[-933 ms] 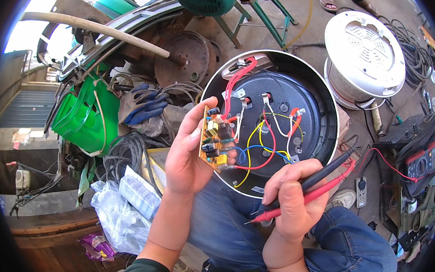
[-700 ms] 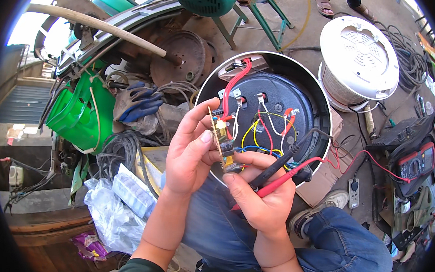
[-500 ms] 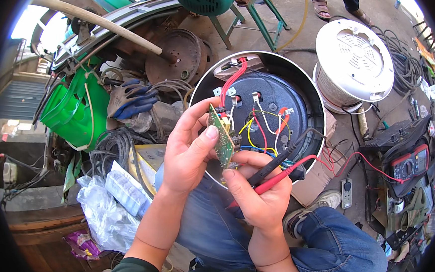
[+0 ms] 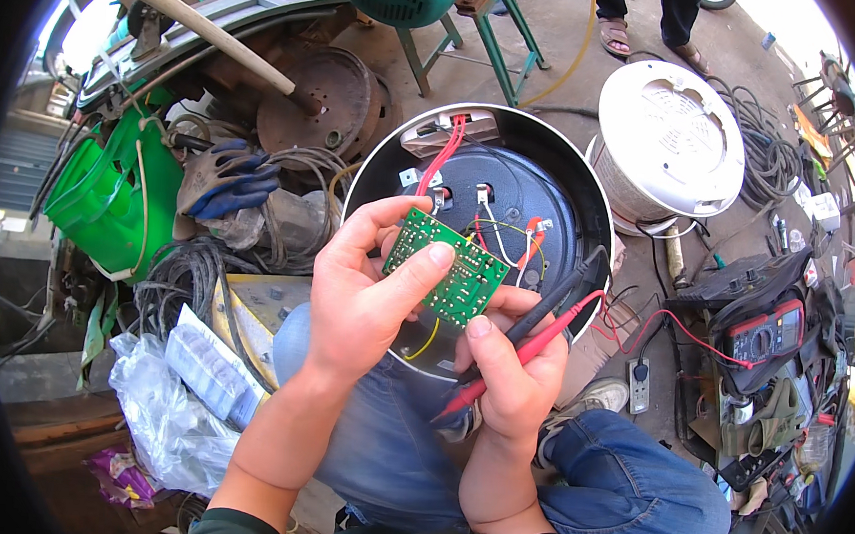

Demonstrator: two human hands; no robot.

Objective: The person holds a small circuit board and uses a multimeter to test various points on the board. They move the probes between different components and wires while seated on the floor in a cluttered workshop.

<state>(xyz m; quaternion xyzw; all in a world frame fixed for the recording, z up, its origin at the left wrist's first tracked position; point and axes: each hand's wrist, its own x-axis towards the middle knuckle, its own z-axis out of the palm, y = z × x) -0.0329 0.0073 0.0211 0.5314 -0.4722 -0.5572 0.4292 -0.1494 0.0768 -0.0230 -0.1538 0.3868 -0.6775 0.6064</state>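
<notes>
Right, biggest first: the round tub (image 4: pixel 561 172), black inside w/ a white rim, sits just off centre twd. 1 o'clock. At approx. 2 o'clock we've the white drum (image 4: pixel 673 125); at 9, the green bucket (image 4: pixel 108 210). Meter (image 4: pixel 764 338), red & black, is at 3 o'clock. Our L hand (image 4: pixel 357 292) grips the green board (image 4: pixel 458 284) by its 9 o'clock side, thumb on the face, fingers behind. Our R hand (image 4: pixel 518 380) has its fingers closed on the red probe (image 4: pixel 530 349) & black probe (image 4: pixel 547 309), thumb tip at the board's 5 o'clock corner. Board's mid-view, tilted, soldered face twd. us, in front of the tub's 7 o'clock side. Thinnest: red wires (image 4: pixel 441 155) inside the tub, approx. 11 o'clock.
</notes>
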